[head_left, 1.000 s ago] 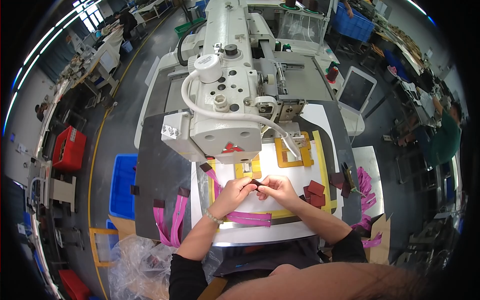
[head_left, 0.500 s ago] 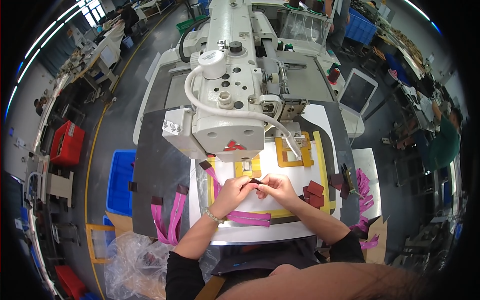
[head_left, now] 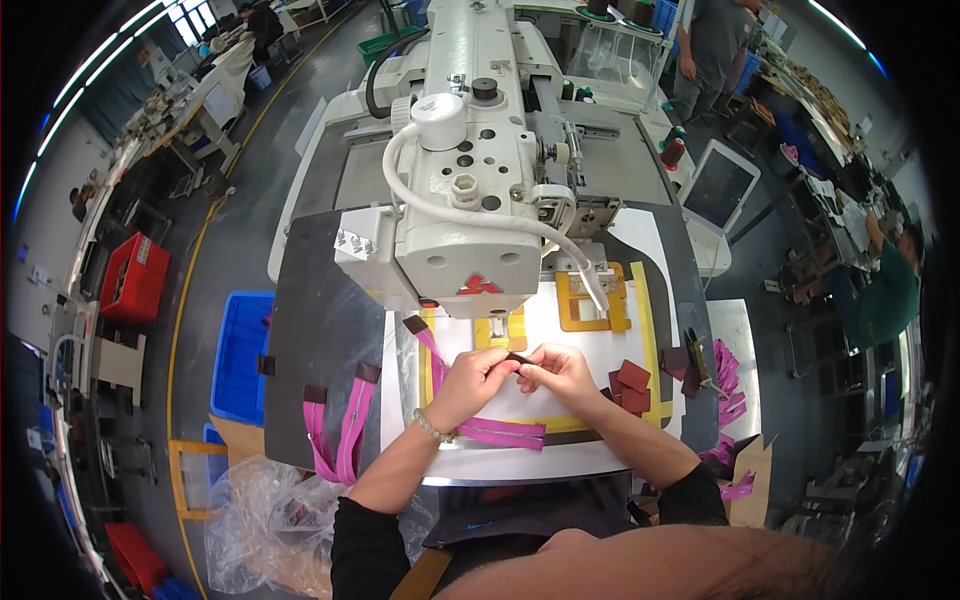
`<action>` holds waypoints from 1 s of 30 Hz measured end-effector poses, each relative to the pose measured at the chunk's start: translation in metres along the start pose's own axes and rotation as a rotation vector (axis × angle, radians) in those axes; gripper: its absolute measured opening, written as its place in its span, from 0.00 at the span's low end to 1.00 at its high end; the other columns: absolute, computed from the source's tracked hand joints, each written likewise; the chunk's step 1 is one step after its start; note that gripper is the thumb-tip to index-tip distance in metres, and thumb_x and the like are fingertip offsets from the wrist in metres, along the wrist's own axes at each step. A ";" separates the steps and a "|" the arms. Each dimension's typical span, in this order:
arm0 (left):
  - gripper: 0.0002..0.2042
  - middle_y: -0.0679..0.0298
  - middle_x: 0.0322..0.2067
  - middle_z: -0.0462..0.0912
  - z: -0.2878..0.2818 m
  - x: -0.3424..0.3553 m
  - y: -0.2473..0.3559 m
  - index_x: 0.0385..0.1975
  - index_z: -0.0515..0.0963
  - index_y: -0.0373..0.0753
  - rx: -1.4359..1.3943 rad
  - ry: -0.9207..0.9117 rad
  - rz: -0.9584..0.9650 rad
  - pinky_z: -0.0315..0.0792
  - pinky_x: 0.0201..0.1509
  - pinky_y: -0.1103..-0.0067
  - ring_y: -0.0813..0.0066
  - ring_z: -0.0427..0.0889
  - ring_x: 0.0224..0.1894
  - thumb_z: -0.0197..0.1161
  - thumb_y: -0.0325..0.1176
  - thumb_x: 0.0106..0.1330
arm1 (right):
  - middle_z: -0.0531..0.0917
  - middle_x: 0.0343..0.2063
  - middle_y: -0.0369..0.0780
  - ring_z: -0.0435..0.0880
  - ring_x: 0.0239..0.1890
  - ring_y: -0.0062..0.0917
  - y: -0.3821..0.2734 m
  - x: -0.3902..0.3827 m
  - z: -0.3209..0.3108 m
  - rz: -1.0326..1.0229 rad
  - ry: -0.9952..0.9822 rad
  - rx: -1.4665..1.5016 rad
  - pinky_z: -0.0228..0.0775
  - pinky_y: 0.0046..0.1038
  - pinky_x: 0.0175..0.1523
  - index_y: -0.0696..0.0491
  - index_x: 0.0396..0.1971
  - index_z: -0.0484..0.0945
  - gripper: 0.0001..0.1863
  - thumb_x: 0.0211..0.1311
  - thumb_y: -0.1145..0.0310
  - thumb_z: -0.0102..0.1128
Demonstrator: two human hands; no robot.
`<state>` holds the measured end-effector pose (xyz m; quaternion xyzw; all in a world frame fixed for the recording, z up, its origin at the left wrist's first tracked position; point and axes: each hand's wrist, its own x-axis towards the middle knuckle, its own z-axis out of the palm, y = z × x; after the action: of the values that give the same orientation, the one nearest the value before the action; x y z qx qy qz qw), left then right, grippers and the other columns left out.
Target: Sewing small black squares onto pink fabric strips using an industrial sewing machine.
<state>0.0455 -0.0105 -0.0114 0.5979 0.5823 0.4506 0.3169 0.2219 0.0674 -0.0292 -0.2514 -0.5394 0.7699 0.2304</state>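
Note:
Both hands meet over the white work plate, in front of an industrial sewing machine's head [head_left: 465,250]. My left hand [head_left: 468,388] and my right hand [head_left: 562,378] pinch a small dark patch [head_left: 518,358] between thumbs and fingers; the fingers cover most of it. A pink zipper tape [head_left: 502,433] lies below my left wrist, and its middle is hidden by that forearm. Further up, a pink strip ends in a dark brown patch [head_left: 415,325]. To the right of my right hand sit several dark red patches [head_left: 632,378], loosely piled.
A looped pink zipper [head_left: 352,430] with dark ends lies left on the black table. Yellow clamp frames [head_left: 593,322] sit under the machine. More pink zippers [head_left: 728,385] hang at right. A blue bin [head_left: 240,365] and clear plastic bags [head_left: 265,520] are at left. A person [head_left: 715,50] stands behind.
My hands keep pinching the dark patch with small finger shifts. The view has moved slightly, and a person at the back right now shows more fully.

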 end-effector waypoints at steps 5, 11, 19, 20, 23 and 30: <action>0.08 0.56 0.17 0.71 -0.004 0.002 -0.001 0.24 0.74 0.33 0.012 -0.072 0.076 0.63 0.25 0.74 0.67 0.69 0.19 0.60 0.29 0.62 | 0.82 0.25 0.37 0.80 0.26 0.16 -0.003 0.000 -0.003 0.060 -0.024 -0.038 0.73 0.19 0.33 0.60 0.32 0.77 0.06 0.62 0.72 0.62; 0.09 0.56 0.19 0.74 -0.007 0.000 0.003 0.25 0.74 0.33 0.095 -0.101 0.191 0.65 0.26 0.72 0.62 0.71 0.20 0.60 0.30 0.63 | 0.79 0.21 0.33 0.76 0.22 0.11 -0.025 -0.001 -0.004 -0.033 -0.112 -0.487 0.68 0.16 0.28 0.58 0.29 0.77 0.07 0.62 0.71 0.62; 0.11 0.60 0.15 0.72 -0.008 0.000 0.002 0.25 0.74 0.32 -0.061 -0.189 -0.049 0.61 0.22 0.76 0.75 0.67 0.17 0.61 0.33 0.63 | 0.79 0.21 0.33 0.76 0.22 0.12 -0.016 -0.003 0.002 0.061 0.023 -0.091 0.68 0.15 0.29 0.56 0.28 0.76 0.08 0.64 0.69 0.61; 0.10 0.60 0.16 0.72 -0.007 0.000 0.005 0.25 0.74 0.32 -0.080 -0.184 -0.058 0.61 0.22 0.76 0.75 0.68 0.18 0.61 0.32 0.64 | 0.79 0.21 0.34 0.76 0.22 0.12 -0.015 -0.003 0.001 0.052 0.029 -0.090 0.68 0.15 0.29 0.56 0.28 0.76 0.08 0.64 0.69 0.60; 0.09 0.60 0.17 0.73 -0.002 0.000 0.008 0.27 0.74 0.32 -0.130 -0.148 -0.029 0.61 0.23 0.76 0.75 0.68 0.18 0.59 0.31 0.65 | 0.79 0.21 0.34 0.76 0.22 0.12 -0.011 -0.003 0.002 0.039 0.031 -0.077 0.69 0.15 0.29 0.56 0.28 0.76 0.08 0.64 0.69 0.60; 0.08 0.59 0.19 0.73 -0.002 0.000 0.000 0.29 0.74 0.33 -0.217 -0.075 -0.042 0.63 0.25 0.76 0.74 0.68 0.20 0.57 0.31 0.67 | 0.79 0.20 0.34 0.76 0.21 0.12 -0.016 -0.007 0.008 0.015 0.048 -0.148 0.69 0.15 0.27 0.58 0.26 0.75 0.08 0.63 0.71 0.61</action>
<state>0.0440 -0.0110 -0.0104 0.5643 0.5303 0.4814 0.4107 0.2234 0.0628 -0.0113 -0.2902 -0.5873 0.7234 0.2183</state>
